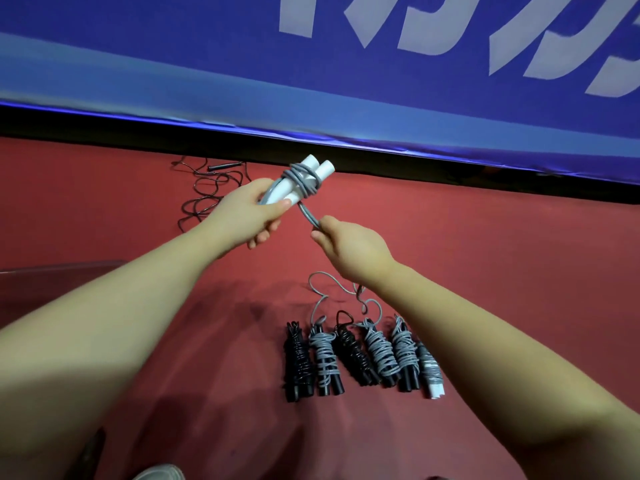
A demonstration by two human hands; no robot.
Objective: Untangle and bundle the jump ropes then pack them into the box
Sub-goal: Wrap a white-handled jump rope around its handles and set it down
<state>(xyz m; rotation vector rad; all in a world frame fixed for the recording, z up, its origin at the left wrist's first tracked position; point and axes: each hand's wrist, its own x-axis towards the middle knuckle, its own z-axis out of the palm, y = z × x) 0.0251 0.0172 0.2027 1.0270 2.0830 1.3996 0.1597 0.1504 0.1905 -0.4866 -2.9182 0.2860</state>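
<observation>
My left hand point(251, 214) grips two white jump-rope handles point(311, 174) held side by side, with a few turns of grey cord point(300, 180) wound round them. My right hand point(349, 247) pinches the same grey cord just below the handles; its loose tail point(332, 285) curls down onto the red floor. Below my hands lies a row of several bundled jump ropes point(360, 358), some black, some wrapped in grey cord. A loose black jump rope point(211, 188) lies tangled on the floor beyond my left hand. No box is in view.
A blue banner with white lettering point(346, 81) runs along the back, with a dark gap under it. A dark red raised surface point(52, 282) sits at the left. The tip of a shoe point(159, 472) shows at the bottom edge.
</observation>
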